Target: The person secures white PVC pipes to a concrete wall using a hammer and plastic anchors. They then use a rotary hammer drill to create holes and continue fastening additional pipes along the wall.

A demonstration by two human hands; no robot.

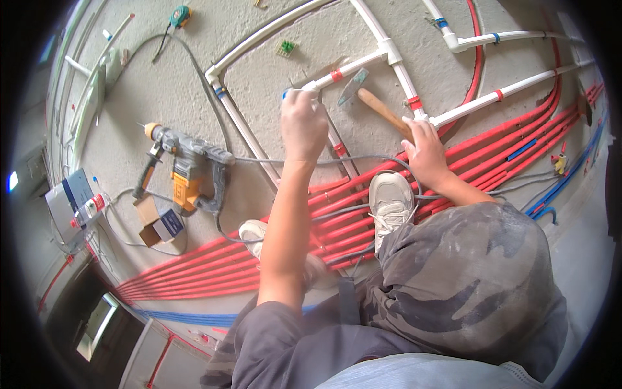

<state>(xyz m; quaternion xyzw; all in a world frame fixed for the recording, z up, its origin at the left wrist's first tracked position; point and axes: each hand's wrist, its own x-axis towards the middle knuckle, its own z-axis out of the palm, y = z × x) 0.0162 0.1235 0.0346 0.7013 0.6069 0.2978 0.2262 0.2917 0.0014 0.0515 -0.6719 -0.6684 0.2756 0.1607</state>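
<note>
- White pipework [404, 81] lies on the concrete floor [259, 71] ahead of the person, branching toward the floor's right edge; I'd hold it flat and keep blows off the plastic.
- Red conduits [343, 235] run in a bundle from the floor's lower left toward its right edge, passing by the right shoe [391, 198]; swings are best kept forward of them.
- Rotary drill [186, 165] lies toward the floor's left edge, outside the pipe frame; its grey cable crosses below the left forearm, so feet should shift with care.
- Hammer [353, 87] has its head in the bay between branches, pipes on several sides; short, straight taps would suit that room.
- Right hand [426, 152] is wrapped round the handle's end; how tightly, I cannot tell.
- Left hand [304, 126] is bunched at a pipe elbow; its closure and contents are hidden. Its fingertips should stay low, clear of the strike.
- Green cluster [286, 48] sits ahead, bare floor around it.
</note>
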